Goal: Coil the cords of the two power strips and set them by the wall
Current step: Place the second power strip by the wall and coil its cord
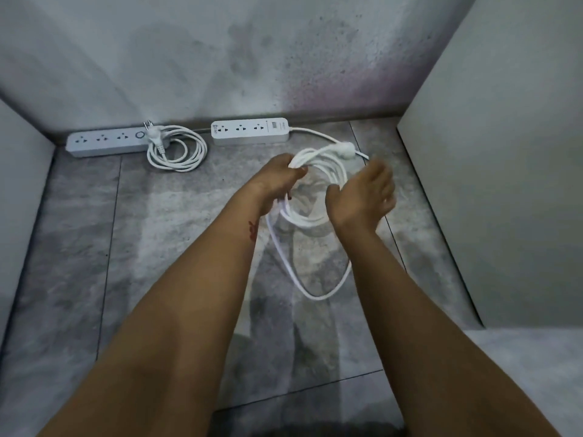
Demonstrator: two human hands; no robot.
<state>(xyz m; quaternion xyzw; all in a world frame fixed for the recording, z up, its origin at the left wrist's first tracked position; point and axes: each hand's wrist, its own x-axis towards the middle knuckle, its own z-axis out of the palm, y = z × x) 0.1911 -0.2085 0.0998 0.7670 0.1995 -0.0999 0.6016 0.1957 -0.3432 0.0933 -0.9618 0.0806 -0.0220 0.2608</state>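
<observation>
left hand [285, 175]: fingers curled round cord coil [301, 220], held over floor [157, 247] | right hand [362, 192]: fingers spread, empty, beside coil | power strip [249, 131] against wall [189, 74] | risk: long loose loop [318, 298] slips, coil unravels

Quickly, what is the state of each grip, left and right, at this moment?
Left grip: closed, holds the coiled cord.
Right grip: open, holds nothing.
</observation>
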